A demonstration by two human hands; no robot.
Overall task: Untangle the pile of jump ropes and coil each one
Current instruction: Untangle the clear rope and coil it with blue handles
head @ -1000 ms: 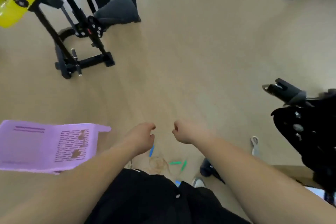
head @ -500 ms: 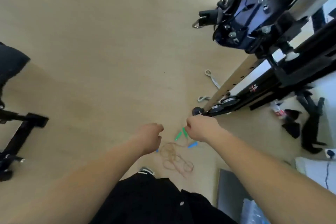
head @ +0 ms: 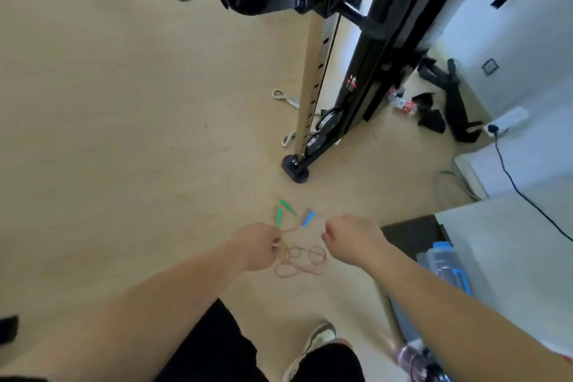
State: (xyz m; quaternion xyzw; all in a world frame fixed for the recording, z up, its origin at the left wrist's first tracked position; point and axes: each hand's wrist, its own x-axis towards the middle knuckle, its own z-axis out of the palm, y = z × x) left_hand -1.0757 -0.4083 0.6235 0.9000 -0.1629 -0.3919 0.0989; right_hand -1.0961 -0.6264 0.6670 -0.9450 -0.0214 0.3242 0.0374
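The left hand point(head: 259, 246) curls at 9 o'clock of the jump ropes point(head: 293, 254), its grip unclear, the right hand point(head: 350, 234) clenched empty; a blind tug could tighten the tangle.

Bright even light, soft shadows, slight blur (edges bowed outward)

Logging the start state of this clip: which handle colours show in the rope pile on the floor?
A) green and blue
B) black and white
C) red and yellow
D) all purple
A: two green handles and one blue handle lie at the far edge of the tangled ropes on the floor.
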